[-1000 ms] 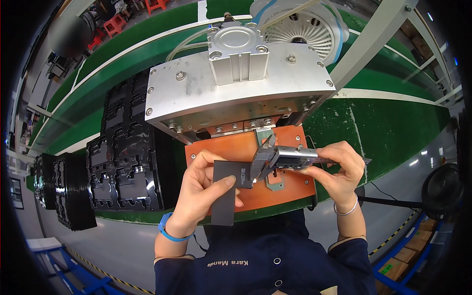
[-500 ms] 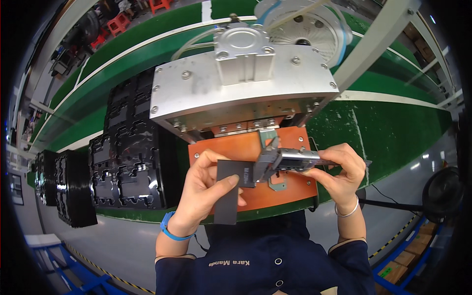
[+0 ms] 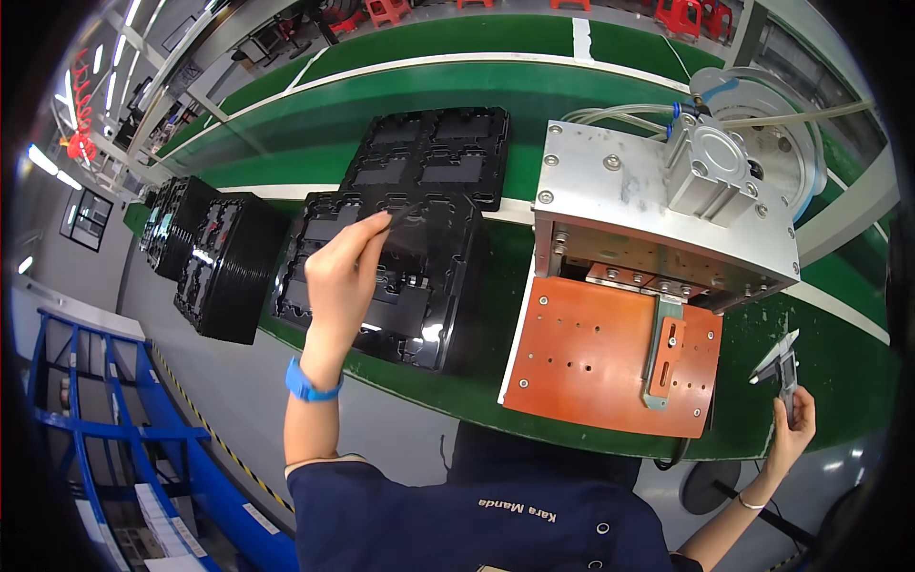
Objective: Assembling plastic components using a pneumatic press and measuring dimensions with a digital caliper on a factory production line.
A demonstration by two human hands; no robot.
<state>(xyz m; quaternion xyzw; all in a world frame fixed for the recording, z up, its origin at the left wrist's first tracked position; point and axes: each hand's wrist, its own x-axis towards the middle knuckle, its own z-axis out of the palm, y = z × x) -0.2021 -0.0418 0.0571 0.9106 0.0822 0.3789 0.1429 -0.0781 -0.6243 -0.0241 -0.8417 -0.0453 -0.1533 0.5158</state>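
Over the near black plastic tray (image 3: 440,329), my left hand (image 3: 341,275) is raised with thumb and fingers pinched together. Anything thin between its fingertips blends into the dark tray, so I cannot make it out. Flat dark rectangular pieces (image 3: 450,170) lie in the pockets of the tray behind. Far to the right, my right hand (image 3: 797,425) grips a caliper (image 3: 787,372), its pointed jaws angled up and away above the green bench. Between my hands stands a metal press fixture (image 3: 615,191) with an orange base plate (image 3: 591,381).
Stacked black trays (image 3: 229,276) stand at the bench's left end. A round clear-sided reel (image 3: 805,143) and air tubes sit behind the press. Blue racks (image 3: 95,419) are on the floor at the left. A grey post rises at the right.
My left hand has moved left from the press to above the trays; the dark flat piece it held no longer shows clearly. My right hand carried the caliper rightward. The view has turned left.
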